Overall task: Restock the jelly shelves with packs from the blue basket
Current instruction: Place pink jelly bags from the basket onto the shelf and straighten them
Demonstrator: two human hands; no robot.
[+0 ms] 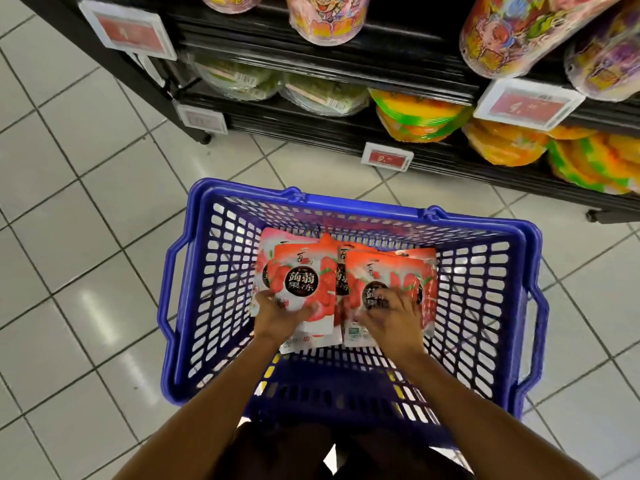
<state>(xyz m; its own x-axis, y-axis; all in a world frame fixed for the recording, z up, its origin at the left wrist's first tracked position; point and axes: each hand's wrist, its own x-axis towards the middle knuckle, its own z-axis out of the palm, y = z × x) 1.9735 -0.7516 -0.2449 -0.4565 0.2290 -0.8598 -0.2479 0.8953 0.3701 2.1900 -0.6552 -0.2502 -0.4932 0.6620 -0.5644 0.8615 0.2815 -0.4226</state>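
Packs in the basket (349, 209) are red-and-white pouches with strawberry art and a round black badge reading 蒟蒻果冻 in white. They lie in a loose overlapping heap on the basket bottom, toward the middle. A white strip with small print, partly a "40", shows at their near ends.

Left hand (277, 317): grasping the left pack (304, 271) at its lower end, thumb across the front and fingers round the left edge.

Right hand (391, 317): lies on the right pack (381, 271), bent fingers covering part of the badge. It is blurred, so I cannot tell whether it grips.

The basket is blue plastic lattice and stands on the tile floor (86, 202) before the shelves (311, 95).

Shelf tag (387, 157) is red on white and reads "9." – the rest is illegible. Other tags are too blurred. Orange-green jelly bags (419, 116) sit on the lower shelf.
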